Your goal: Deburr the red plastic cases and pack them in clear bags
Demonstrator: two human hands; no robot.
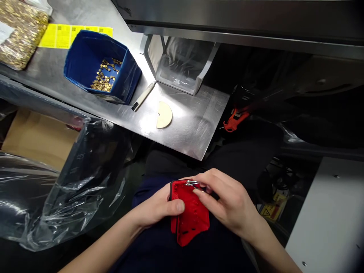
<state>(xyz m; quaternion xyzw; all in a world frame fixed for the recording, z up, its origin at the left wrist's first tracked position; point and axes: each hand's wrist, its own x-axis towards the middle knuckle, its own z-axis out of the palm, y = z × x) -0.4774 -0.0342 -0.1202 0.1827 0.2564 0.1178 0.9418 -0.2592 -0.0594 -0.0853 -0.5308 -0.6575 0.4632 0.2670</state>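
Observation:
Above my lap, my left hand [162, 206] grips a red plastic housing [195, 216] by its left side, the thumb pressed over its black-trimmed edge. Small holes and studs mark the red inner face. My right hand [227, 199] pinches a small shiny metal tool that looks like nail clippers [192, 183]. Its tip lies at the upper edge of the housing, and part of it is hidden by the fingers. Whether the tip touches the plastic, I cannot tell.
The metal bench [187, 132] holds a blue bin [85, 57] of small brass pieces, a pale cutter-like tool [144, 96], a cream half disc [164, 115] and a clear tray [182, 81]. An orange-handled tool [235, 121] hangs right. Plastic-lined boxes [85, 182] stand left.

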